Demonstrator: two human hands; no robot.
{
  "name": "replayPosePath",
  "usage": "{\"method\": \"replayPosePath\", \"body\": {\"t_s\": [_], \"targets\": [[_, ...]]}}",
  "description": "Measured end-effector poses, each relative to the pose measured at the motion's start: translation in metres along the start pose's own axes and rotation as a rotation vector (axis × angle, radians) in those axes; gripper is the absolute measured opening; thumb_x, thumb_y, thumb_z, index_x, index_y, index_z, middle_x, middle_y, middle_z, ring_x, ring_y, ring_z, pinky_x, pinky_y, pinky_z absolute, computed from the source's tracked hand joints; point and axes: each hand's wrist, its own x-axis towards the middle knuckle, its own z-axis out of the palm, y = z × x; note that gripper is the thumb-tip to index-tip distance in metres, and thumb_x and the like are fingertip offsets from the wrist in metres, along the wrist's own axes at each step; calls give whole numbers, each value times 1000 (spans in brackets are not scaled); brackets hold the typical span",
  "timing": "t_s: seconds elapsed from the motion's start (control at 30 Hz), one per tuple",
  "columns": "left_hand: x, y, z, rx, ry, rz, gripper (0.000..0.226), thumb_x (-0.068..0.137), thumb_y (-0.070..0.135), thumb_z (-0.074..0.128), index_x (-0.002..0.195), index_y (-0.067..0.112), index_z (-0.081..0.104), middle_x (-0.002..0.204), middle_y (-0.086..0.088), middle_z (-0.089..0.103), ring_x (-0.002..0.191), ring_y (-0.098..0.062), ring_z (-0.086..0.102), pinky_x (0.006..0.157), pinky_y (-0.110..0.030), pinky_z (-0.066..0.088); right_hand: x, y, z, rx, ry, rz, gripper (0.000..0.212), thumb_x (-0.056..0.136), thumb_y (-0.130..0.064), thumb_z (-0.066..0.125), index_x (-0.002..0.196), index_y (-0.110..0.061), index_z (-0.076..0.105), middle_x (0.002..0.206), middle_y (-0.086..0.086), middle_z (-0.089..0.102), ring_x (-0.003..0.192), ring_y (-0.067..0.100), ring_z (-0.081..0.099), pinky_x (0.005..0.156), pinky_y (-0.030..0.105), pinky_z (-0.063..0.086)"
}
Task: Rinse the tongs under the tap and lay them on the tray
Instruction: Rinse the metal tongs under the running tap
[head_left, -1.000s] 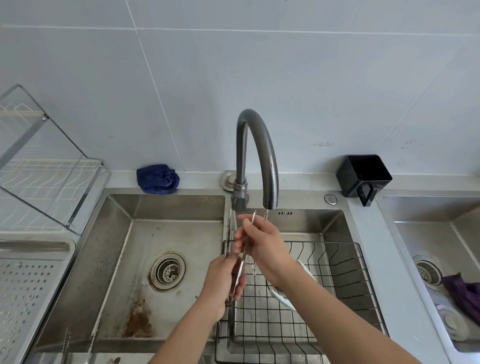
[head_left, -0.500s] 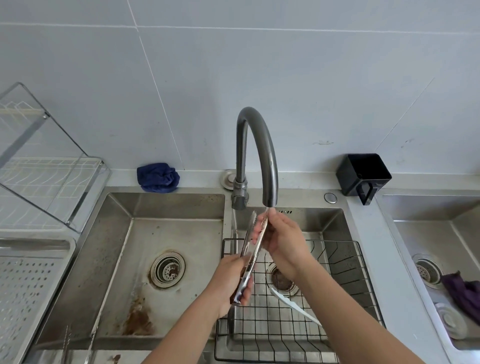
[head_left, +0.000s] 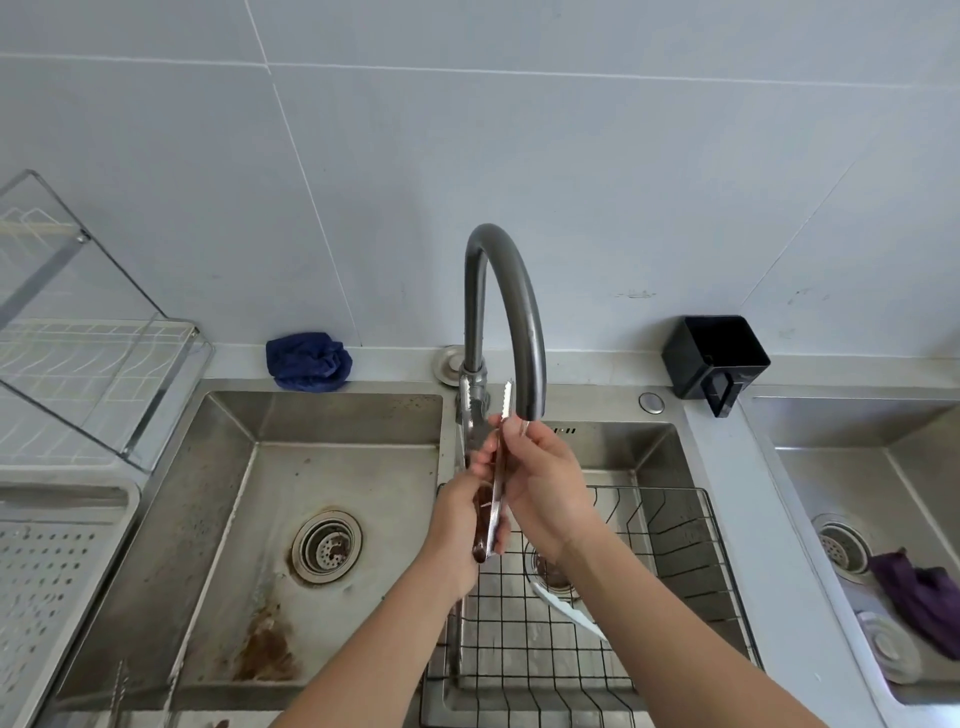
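The steel tongs (head_left: 497, 470) stand nearly upright just under the spout of the grey curved tap (head_left: 511, 291), serrated tips up beside the spout's mouth. My left hand (head_left: 462, 519) grips the tongs' lower, hinged end. My right hand (head_left: 545, 478) holds the upper arms, its fingers wrapped round them just below the tips. Both hands hover over the divider between the two sink bowls. The perforated white tray (head_left: 47, 582) lies at the far left edge of the counter.
A black wire basket (head_left: 675, 571) sits in the right bowl (head_left: 623, 447); the left bowl (head_left: 332, 467) has a rust-stained floor. A blue cloth (head_left: 306, 361) and a black cup (head_left: 714, 358) stand at the back. A dish rack (head_left: 93, 343) is at the left, another sink (head_left: 883, 467) at the right.
Both hands have risen and lifted the tongs, whose tips now reach beside the tap's spout. My right hand has slid along the arms.
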Motion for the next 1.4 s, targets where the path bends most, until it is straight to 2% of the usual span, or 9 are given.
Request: {"method": "replayPosePath", "body": {"t_s": [0.13,0.3,0.57,0.77,0.97,1.1,1.2,1.3,1.4], "targets": [[-1,0,-7,-99,-22,8,42,93,51,60,99,15,78,81,-6,71,59,-17,58,46,-28,39,-10,13,-10,-796,111,-185,20,85,-13,73,97,-29,70,83,7,73,80,28,71,75,43,62],[-6,-1,-2,-10,-15,63,41,87,58,58,108,28,78,111,-9,78,94,-24,69,63,-34,41,-16,23,-24,-1009,132,-221,39,87,-15,76,98,-51,66,93,-6,69,87,5,67,77,32,58],[-15,7,8,149,-175,142,40,93,55,56,118,30,74,93,-4,76,67,-18,68,53,-31,52,-9,4,-35,-717,269,-195,12,88,-16,74,95,-26,72,74,7,73,63,13,65,59,28,54],[-29,-14,0,320,-49,246,19,90,55,64,102,46,77,84,1,74,63,-8,63,48,-31,51,-12,19,-41,-772,265,-99,7,81,-14,70,86,-15,64,72,14,68,57,19,65,52,35,58],[-37,-28,-20,579,112,450,43,88,66,51,91,28,72,74,10,54,63,-14,52,61,-43,47,6,18,-25,-779,305,-92,19,95,-14,59,83,-1,55,60,3,60,51,23,60,46,35,54],[-43,-26,-34,629,205,483,43,88,66,52,84,27,71,71,15,50,61,-4,49,63,-35,45,2,28,-14,-695,198,-28,4,96,-10,56,97,-9,60,75,9,62,67,26,64,58,44,62],[-47,-28,-45,729,228,506,38,96,57,54,84,26,72,72,9,49,64,-4,51,62,-23,40,-1,32,-11,-640,160,30,31,95,-5,57,117,-27,59,81,4,74,68,23,75,54,36,62],[-50,-31,-48,752,225,498,39,97,50,53,81,20,72,72,4,50,62,-3,51,58,-16,38,8,28,-14,-680,274,33,11,101,-12,55,103,-15,65,74,10,71,61,29,73,54,46,64],[-52,-34,-49,742,219,487,43,94,57,54,77,21,69,71,5,48,59,-5,49,58,-23,40,8,28,-17,-640,314,66,23,105,-19,52,90,-10,68,63,7,69,56,28,72,53,43,63]]}}
